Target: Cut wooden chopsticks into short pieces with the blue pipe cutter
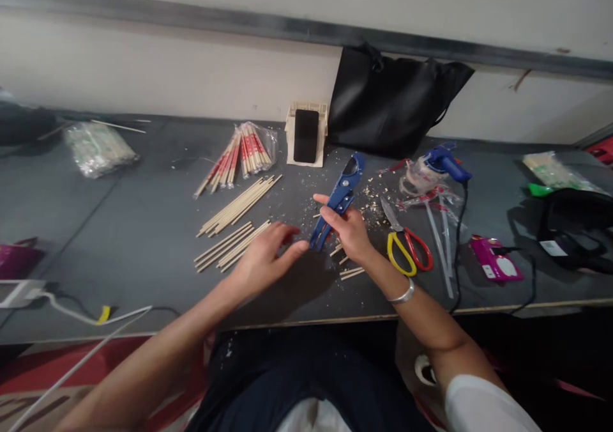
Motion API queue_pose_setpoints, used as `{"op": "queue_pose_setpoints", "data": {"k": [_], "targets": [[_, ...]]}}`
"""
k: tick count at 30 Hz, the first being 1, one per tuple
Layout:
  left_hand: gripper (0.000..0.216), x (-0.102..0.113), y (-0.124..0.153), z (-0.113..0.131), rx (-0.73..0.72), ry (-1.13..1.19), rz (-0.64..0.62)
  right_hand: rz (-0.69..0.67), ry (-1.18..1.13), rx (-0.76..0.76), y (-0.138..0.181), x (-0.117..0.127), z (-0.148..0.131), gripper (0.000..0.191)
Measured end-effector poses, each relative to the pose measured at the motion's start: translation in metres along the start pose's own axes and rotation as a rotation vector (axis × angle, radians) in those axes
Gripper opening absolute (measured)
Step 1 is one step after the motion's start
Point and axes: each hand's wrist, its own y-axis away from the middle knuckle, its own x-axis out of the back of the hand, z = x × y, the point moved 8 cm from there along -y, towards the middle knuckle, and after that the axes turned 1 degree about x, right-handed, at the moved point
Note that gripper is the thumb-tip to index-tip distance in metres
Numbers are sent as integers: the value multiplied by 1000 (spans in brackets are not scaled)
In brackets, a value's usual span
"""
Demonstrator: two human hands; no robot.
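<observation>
My right hand (pixel 352 234) is wrapped round a blue pipe cutter (pixel 342 192), whose head points up and away and whose handles slant down to the left. Its lower handle ends come close to the thumb of my left hand (pixel 268 250). That hand is open, thumb and fingers apart, above the near ends of some wooden chopsticks (pixel 230 246); I cannot tell whether the thumb touches the handle. Another row of bare chopsticks (pixel 239 208) lies just beyond. Short cut stick pieces (pixel 352 272) are under and beside my right hand, with wood chips (pixel 376 195) scattered about.
Scissors (pixel 402 246) with yellow and red handles lie right, near clear glue sticks (pixel 435 240) and a blue glue gun (pixel 447 163) with a cord. Behind are a phone (pixel 306 136) on a wooden stand, wrapped chopsticks (pixel 239 154) and a black bag (pixel 393 103).
</observation>
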Motion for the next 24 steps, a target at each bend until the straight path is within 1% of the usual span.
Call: {"op": "queue_pose_setpoints", "data": {"k": [1, 2, 5, 8, 10, 12, 15, 18, 21, 24], "targets": [[44, -15, -6, 6, -6, 137, -103, -4, 38, 28, 0, -1, -1, 55], [45, -27, -12, 9, -1, 236, -177, -8, 76, 53, 0, -2, -1, 53], [50, -57, -22, 8, 71, 498, -298, -35, 181, 78, 2, 0, 0, 51], [58, -77, -21, -1, 174, 759, -380, -93, 244, 43, 4, 0, 6, 57], [63, -81, -18, -7, 225, 860, -376, -121, 258, 33, 6, -2, 9, 60], [65, -81, -17, -12, 257, 909, -353, -138, 263, 40, 6, -4, 10, 59], [66, -78, -17, -15, 284, 939, -331, -169, 295, 36, 7, -7, 12, 52], [62, -78, -17, -15, 300, 896, -350, -208, 372, 20, 7, -8, 10, 42], [58, -76, -17, -14, 289, 826, -367, -259, 428, 43, 8, -9, 3, 34], [57, -74, -16, -13, 271, 810, -404, -292, 364, 38, 8, -5, -2, 30]]}}
